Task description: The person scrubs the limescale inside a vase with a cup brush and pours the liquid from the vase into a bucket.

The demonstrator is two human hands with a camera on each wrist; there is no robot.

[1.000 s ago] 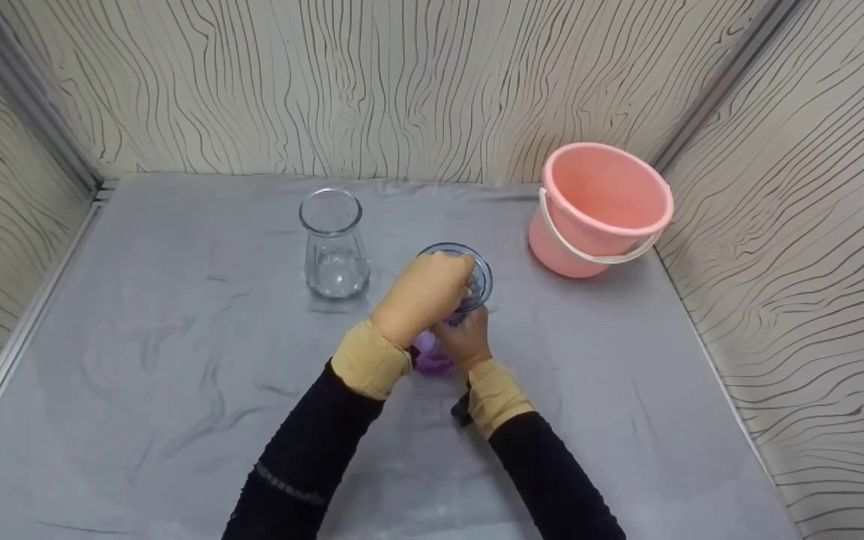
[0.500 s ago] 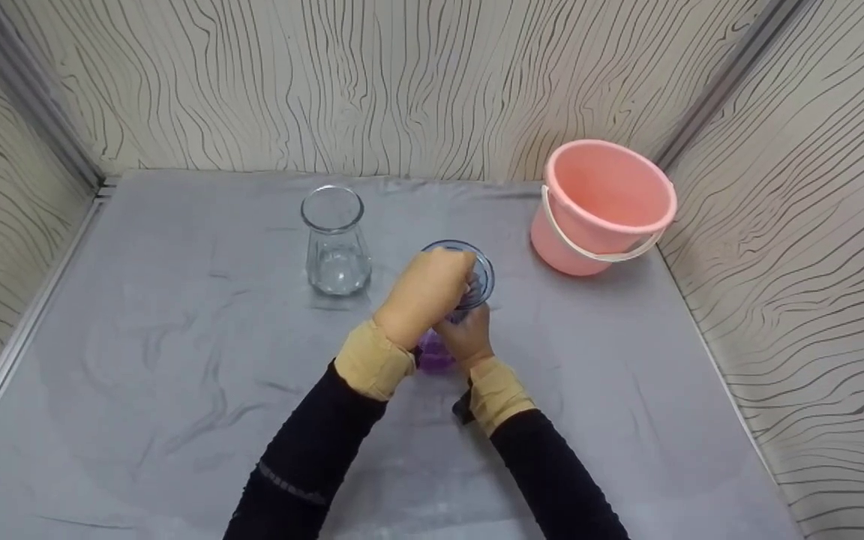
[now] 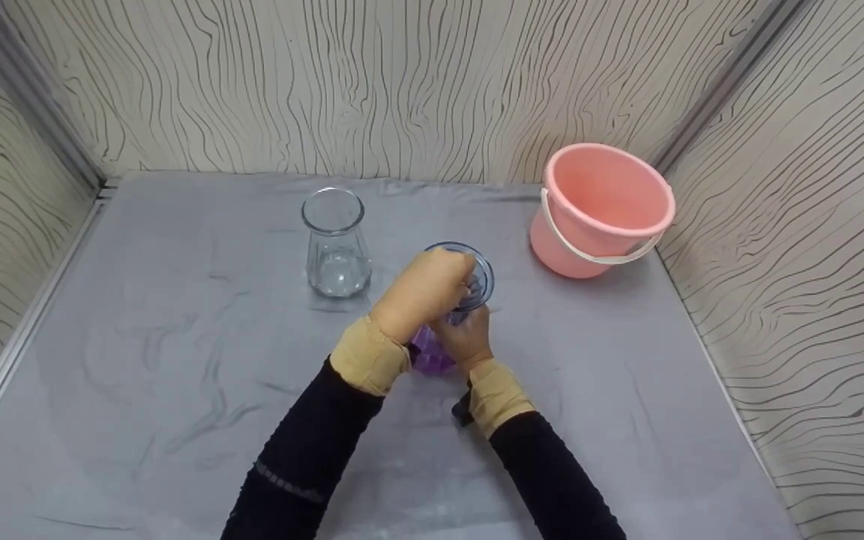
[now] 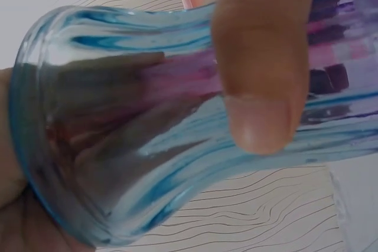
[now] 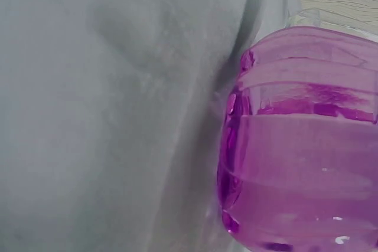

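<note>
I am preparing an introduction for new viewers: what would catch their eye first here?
Probably the pink bucket, standing out brightly at the back right. Next comes the blue-and-purple vase near the middle, its neck gripped by the right hand, the left hand at its rim. A clear glass vase stands left of it, farther back.

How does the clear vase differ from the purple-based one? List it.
Colour: the clear vase is colourless; the purple-based vase is blue at its rim.
Handling: no hand touches the clear vase; the right hand grips the purple-based vase below its rim, with the left hand at its mouth.
Shared: both are see-through with flared rims.
</note>
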